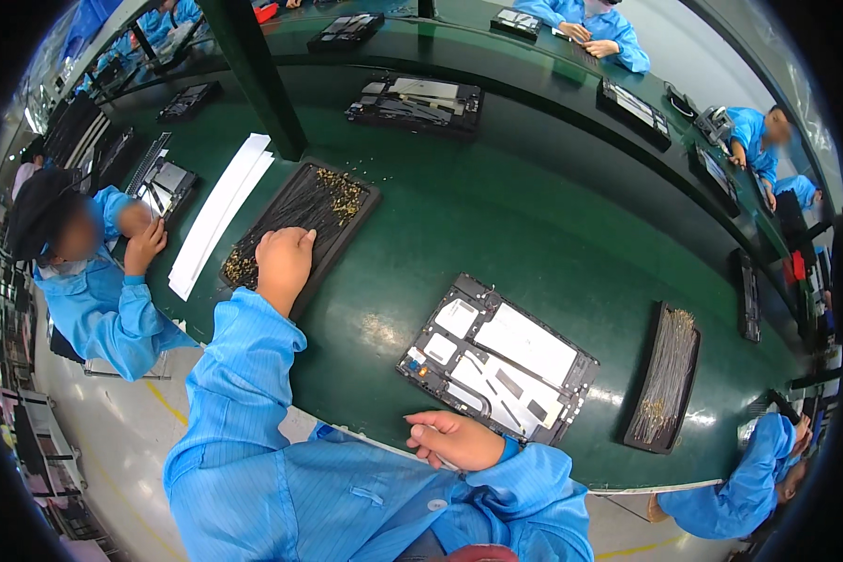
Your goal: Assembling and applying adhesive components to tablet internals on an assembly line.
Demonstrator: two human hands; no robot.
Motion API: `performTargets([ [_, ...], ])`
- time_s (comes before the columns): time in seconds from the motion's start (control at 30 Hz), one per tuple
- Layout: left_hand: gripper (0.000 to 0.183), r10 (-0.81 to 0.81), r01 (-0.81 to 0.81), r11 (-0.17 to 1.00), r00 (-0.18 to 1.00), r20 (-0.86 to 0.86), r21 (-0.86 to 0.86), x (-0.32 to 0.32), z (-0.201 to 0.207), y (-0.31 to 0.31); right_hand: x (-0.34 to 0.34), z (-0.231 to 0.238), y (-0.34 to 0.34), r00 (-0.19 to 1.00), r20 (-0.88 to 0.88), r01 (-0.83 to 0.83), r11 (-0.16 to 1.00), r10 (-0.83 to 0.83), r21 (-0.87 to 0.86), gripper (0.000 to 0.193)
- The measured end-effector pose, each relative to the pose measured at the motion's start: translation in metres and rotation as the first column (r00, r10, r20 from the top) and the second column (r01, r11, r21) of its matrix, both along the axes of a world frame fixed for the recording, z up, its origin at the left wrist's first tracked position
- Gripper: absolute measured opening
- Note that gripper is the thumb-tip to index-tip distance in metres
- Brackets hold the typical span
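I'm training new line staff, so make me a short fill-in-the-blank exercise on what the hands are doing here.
1. The left hand rests on a black ____ holding small brass parts.
2. The open tablet chassis lies on a ____ conveyor belt.
3. The right hand sits at the belt's near edge, ____ the chassis.
4. Beside the left-hand tray lie ____ paper strips.

Missing words: tray; green; not touching; white

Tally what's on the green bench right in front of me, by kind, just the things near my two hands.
Black trays of small gold parts: 2
Opened tablet chassis: 1
White paper strips: 2
Total: 5
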State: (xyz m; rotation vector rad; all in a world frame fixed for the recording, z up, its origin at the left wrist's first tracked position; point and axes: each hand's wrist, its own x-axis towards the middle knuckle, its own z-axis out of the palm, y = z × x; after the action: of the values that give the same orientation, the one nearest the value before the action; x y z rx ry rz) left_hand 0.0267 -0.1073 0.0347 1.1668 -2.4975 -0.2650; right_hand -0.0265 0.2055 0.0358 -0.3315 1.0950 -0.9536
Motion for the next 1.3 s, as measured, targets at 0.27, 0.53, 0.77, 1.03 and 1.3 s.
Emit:
performTargets([
  [0.27, 0.024, -0.069, 0.083, 0.990, 0.991, -0.116, 0.114, 0.011, 0.020, 0.006, -0.008, 0.002, -0.004, 0.999, -0.052, -0.002, 1.000, 0.000, -0.027, 0.045],
  [0.53, 0.019, -0.353, 0.328, 0.928, 0.925, -0.140, -0.175, 0.005, 0.048, 0.039, -0.011, 0.001, -0.003, 0.992, -0.113, 0.051, 0.998, -0.054, -0.030, 0.044],
  [0.77, 0.013, -0.752, 0.658, 0.633, 0.648, -0.123, -0.408, 0.003, 0.064, 0.095, -0.008, 0.006, 0.000, 0.969, -0.165, 0.166, 0.979, -0.185, -0.122, 0.041],
  [1.03, 0.024, -0.843, 0.781, 0.522, 0.533, -0.069, -0.344, 0.009, 0.065, 0.128, -0.024, 0.050, 0.003, 0.726, -0.337, 0.541, 0.801, -0.599, -0.257, 0.054],
  [1.3, 0.027, -0.896, 0.852, 0.442, 0.437, -0.081, -0.283, 0.016, 0.046, 0.150, -0.018, 0.031, 0.022, 0.768, -0.209, 0.602, 0.794, -0.605, -0.085, 0.031],
])
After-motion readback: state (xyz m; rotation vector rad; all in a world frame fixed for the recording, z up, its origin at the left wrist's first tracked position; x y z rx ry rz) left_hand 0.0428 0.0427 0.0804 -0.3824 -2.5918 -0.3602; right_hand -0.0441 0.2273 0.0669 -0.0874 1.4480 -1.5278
